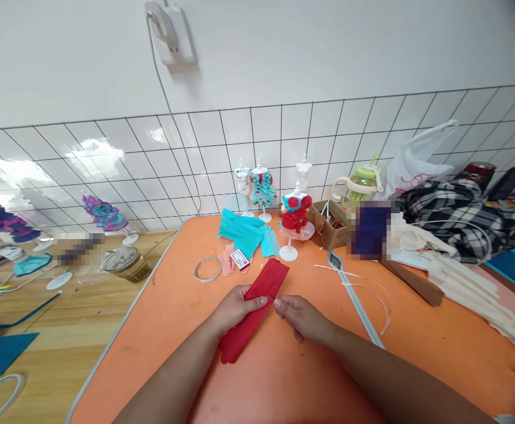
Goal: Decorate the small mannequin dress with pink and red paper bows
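Note:
A folded strip of red crepe paper (264, 288) lies slanted on the orange table (416, 365). My left hand (233, 309) rests on its middle, fingers curled over the strip and holding it. My right hand (301, 318) is just right of the strip, thumb and forefinger pinched on something thin, perhaps a needle or thread, at the paper's edge. Behind stand small white mannequins: one in a red and teal paper dress (295, 221), one in a teal and red dress (263, 188), one bare (303, 174).
Teal crepe paper (244, 232), a tape ring (207, 269), a small red-and-white card (240, 259), a brown box (328, 227), a metal ruler (357, 300), cream paper stacks (465, 277), plaid cloth (456, 212). A wooden table on the left holds a jar (127, 262).

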`<state>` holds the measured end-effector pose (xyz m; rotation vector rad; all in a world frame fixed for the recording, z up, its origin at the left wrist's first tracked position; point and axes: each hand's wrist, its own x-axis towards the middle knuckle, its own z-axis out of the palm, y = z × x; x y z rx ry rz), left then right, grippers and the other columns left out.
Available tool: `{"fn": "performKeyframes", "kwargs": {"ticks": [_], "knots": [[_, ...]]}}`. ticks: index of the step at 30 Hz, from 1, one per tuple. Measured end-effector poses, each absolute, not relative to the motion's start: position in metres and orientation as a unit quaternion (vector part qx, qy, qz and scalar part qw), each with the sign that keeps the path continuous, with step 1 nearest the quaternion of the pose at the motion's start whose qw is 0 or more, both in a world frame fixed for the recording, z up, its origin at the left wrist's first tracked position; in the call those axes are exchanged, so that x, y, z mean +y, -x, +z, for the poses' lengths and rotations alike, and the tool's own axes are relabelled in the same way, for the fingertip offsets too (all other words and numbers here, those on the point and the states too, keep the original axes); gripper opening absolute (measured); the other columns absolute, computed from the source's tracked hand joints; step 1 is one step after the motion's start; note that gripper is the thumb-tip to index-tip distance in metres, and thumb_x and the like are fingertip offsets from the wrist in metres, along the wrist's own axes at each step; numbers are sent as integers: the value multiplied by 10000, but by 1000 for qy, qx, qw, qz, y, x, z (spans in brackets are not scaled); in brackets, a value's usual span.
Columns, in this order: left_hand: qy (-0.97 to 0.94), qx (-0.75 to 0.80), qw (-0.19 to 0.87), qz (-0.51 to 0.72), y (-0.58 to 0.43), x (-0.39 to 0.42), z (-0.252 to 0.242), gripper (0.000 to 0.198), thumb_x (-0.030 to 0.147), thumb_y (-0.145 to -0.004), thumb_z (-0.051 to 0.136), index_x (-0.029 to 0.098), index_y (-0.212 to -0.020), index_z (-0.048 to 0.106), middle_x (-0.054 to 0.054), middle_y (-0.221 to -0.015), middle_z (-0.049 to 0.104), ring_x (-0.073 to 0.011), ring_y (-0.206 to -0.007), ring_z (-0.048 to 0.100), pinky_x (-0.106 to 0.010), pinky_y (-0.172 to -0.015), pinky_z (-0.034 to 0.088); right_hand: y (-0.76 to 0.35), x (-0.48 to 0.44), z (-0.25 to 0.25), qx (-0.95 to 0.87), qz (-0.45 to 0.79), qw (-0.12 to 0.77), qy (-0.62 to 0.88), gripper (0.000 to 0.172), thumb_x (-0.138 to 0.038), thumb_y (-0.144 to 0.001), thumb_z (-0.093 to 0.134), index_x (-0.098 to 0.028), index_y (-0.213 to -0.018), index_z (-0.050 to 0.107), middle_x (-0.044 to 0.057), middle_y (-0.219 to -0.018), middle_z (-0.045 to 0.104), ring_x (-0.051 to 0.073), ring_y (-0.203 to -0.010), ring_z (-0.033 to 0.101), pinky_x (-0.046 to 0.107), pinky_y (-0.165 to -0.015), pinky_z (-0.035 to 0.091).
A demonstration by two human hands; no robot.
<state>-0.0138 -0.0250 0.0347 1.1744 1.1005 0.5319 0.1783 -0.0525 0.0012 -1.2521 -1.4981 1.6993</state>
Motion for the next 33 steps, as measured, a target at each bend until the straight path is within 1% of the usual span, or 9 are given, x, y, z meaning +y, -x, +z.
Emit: {"fn": "performKeyframes", "kwargs": {"ticks": [4,8,12,15,20,23,27,29,33], "knots": [[-514,491,666,228,15,-24,34,415,505,-641,712,125,-796,650,-2,-630,616,-109,-513,506,-203,-481,352,-178,-53,4,-559,631,278,460,475,-655,-803,385,-198,-673,395,-89,-510,245,43,-361,232,168,-291,313],[-515,482,674,222,16,-25,39,426,502,-631,720,117,-806,671,-24,-659,646,-126,-519,528,-212,-488,358,-177,-55,6,-559,635,265,462,472,-644,-814,371,-192,-695,438,-95,-478,235,46,-355,225,169,-302,322],[-543,433,689,208,12,-29,44,395,492,-668,695,108,-762,699,-48,-729,679,-137,-579,558,-217,-539,381,-175,-57,6,-556,636,264,466,495,-654,-822,336,-187,-741,479,-93,-462,256,54,-353,258,168,-303,333],[-537,426,695,216,9,-31,42,397,494,-678,685,112,-787,709,-55,-771,691,-150,-618,579,-227,-570,400,-174,-57,5,-555,628,272,473,488,-654,-823,337,-191,-728,457,-93,-456,261,54,-342,259,171,-296,320],[-506,468,689,223,8,-29,32,411,491,-638,721,118,-808,695,-23,-671,661,-134,-560,555,-219,-532,387,-175,-57,4,-549,634,291,460,455,-637,-819,381,-201,-689,398,-92,-473,265,49,-337,250,179,-290,278],[-531,456,678,227,9,-29,35,425,511,-678,682,124,-852,694,-27,-714,674,-130,-580,558,-211,-542,383,-176,-57,5,-538,644,301,453,462,-641,-817,379,-200,-682,398,-99,-455,248,44,-331,217,170,-281,250],[-573,408,671,233,10,-29,41,394,482,-751,627,100,-827,688,-72,-817,690,-156,-671,585,-221,-602,398,-179,-56,6,-528,681,284,420,481,-650,-818,363,-189,-728,467,-103,-432,267,47,-330,219,169,-289,327],[-561,422,667,250,12,-28,39,391,478,-750,629,98,-829,673,-70,-788,684,-151,-637,575,-221,-578,390,-181,-56,7,-525,692,281,407,474,-642,-822,365,-189,-740,475,-105,-430,276,45,-326,218,171,-294,351],[-537,458,660,256,17,-24,32,413,492,-718,654,109,-873,649,-51,-742,665,-132,-562,545,-213,-516,363,-181,-55,7,-526,690,281,409,472,-636,-821,372,-184,-726,468,-102,-431,285,41,-333,218,161,-292,351]]}}
